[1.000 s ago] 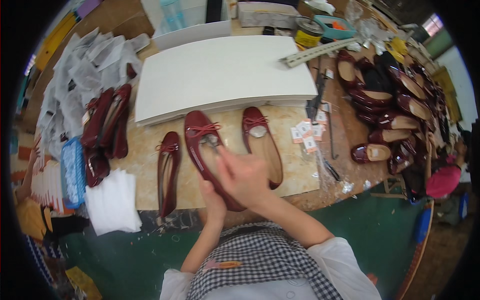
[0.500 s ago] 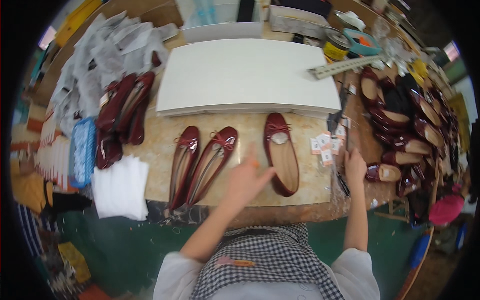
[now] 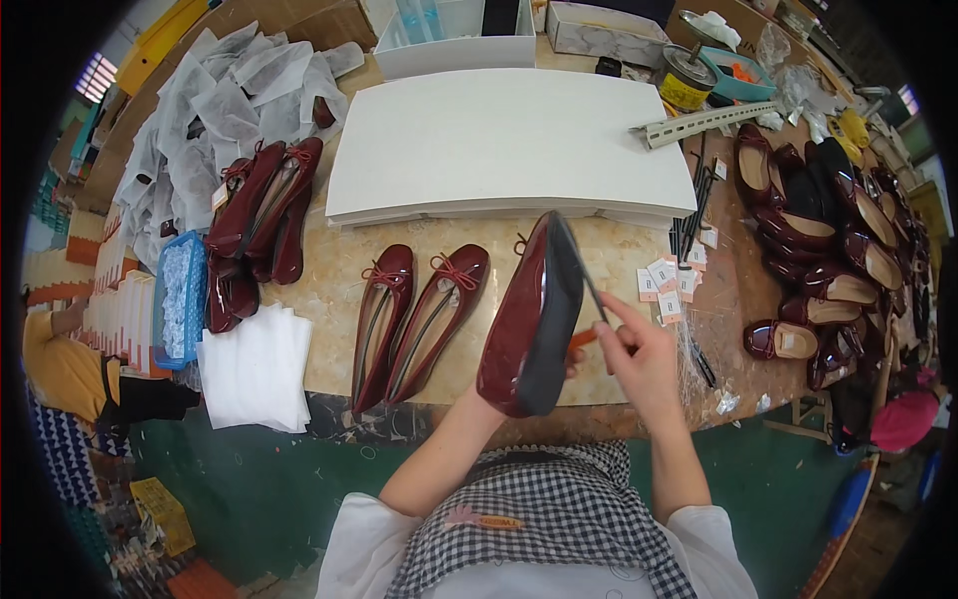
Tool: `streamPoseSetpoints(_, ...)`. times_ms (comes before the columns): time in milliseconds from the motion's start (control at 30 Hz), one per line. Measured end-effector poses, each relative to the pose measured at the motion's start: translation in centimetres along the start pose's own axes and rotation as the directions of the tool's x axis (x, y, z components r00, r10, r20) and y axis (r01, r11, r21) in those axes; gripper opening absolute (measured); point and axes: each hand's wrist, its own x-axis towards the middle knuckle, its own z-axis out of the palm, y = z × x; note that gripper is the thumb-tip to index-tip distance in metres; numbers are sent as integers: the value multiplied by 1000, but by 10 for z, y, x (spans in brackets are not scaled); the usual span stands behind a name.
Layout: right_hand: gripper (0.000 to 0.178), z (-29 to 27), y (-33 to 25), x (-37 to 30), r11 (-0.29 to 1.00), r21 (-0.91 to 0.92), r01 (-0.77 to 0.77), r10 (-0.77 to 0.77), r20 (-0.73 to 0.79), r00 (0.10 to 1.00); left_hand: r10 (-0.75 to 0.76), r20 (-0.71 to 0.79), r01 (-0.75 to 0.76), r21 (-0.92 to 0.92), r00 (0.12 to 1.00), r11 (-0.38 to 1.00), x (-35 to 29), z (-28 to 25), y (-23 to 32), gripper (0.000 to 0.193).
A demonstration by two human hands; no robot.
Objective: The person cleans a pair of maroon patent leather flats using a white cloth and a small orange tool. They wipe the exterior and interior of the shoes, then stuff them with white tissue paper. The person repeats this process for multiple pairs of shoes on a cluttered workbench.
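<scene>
Two dark red shoes (image 3: 401, 268) lie side by side on the table (image 3: 327, 344), and a dark line runs along the inside of each, so I think those two already have a stick in them. The third shoe (image 3: 521, 324) looks only part way done: it is up over the table, tipped on its side with its black sole facing right, so I cannot see if it has a stick inside. The left hand (image 3: 573, 363) holds that shoe from behind, mostly hidden, with a few fingertips peeking out. The right hand (image 3: 644, 359) pinches a thin dark stick (image 3: 591, 282) close by the sole, but I cannot tell if they touch. More dark sticks (image 3: 705, 190) lie near the white tags (image 3: 664, 280). A pile of shoes sits on each side, the right pile (image 3: 788, 222) and the left pile (image 3: 252, 205), and I cannot tell which of those are done. Half a second earlier, the third shoe lies flat with its inside showing, the left hand is over the table beside it, and the right hand is out by the tags. Now the shoe is up in the left hand, and the right hand is close to it.
</scene>
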Motion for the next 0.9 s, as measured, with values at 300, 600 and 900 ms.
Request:
streamPoseSetpoints(300, 39, -7, -4, -21, 989, 104, -101, 93, 83, 992, 373, -351, -133, 550, 859, 824, -14, -12, 17, 56)
streamPoseSetpoints(600, 38, 13, -27, -26, 1000, -21, -18, 23, 223, 975, 634, -172, -337, 727, 754, 598, -18, 7, 17, 70)
streamPoseSetpoints(900, 34, 19, -32, -19, 996, -82, 26, -10, 181, 983, 637, -105, -367, 742, 763, 562, -19, 13, 10, 65)
